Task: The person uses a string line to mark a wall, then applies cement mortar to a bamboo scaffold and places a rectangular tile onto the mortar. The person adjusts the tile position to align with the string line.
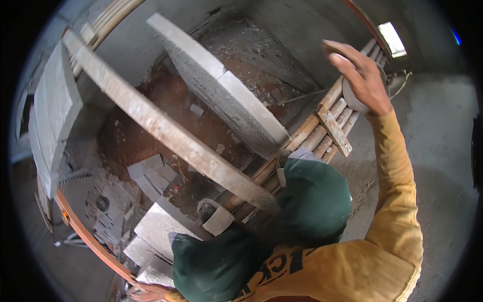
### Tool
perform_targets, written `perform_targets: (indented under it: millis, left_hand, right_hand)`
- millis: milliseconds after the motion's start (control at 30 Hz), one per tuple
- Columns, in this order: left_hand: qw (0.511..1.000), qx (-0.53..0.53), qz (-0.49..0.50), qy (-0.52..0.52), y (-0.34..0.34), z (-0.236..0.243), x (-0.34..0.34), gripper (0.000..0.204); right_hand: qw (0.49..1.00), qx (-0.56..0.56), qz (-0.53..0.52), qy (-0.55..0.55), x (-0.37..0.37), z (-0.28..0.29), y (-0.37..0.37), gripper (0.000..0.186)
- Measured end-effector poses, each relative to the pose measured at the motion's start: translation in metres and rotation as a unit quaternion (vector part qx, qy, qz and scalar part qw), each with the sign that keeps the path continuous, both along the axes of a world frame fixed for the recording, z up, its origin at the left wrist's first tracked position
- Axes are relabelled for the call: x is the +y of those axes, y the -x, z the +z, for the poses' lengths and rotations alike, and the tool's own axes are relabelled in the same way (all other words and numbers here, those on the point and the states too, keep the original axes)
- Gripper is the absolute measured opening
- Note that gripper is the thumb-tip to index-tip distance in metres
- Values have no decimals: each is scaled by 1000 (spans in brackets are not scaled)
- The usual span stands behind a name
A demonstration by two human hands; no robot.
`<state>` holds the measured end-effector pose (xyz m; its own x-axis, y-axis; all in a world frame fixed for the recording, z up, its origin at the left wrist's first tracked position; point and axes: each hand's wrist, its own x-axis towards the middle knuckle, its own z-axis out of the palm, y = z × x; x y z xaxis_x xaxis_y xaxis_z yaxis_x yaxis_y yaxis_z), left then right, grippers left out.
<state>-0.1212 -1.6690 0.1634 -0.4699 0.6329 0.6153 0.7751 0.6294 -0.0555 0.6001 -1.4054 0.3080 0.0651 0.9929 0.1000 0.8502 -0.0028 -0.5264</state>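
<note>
At the lower left edge, my left hand [151,292] grips the near end of a long orange spirit level [95,246]. The level runs away from me towards a wall of pale blocks [55,110] on the left; part of the left hand is cut off by the frame. On the right, my right hand [362,78] is raised over bamboo poles with its fingers stretched out and nothing in them. Behind its wrist shows a round pale thing [353,96], partly covered, whose kind I cannot make out.
A long timber beam [166,131] slants across the middle, under my legs. Beyond it stands a thin block wall [226,83]. Bamboo poles [307,133] bear my feet. Pale blocks [163,226] are stacked at lower left; broken pieces and debris lie below.
</note>
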Motion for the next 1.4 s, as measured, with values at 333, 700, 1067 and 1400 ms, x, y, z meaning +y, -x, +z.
perform_targets:
  millis: [333, 700, 1067, 1400]
  left_hand:
    - [897, -26, -414, 152, -185, 34, 398, 66]
    - [871, -298, -150, 362, -319, -113, 357, 106]
    - [870, -379, -238, 206, -335, -163, 316, 103]
    - [866, -393, -237, 198, -337, -161, 312, 99]
  right_hand:
    - [912, -78, -402, -4, -199, -86, -191, 53]
    - [871, -14, -491, -2, -224, -150, -261, 68]
    - [841, 116, -520, -96, -176, -160, -270, 57]
    - [809, 151, -548, -151, -143, -147, -275, 41]
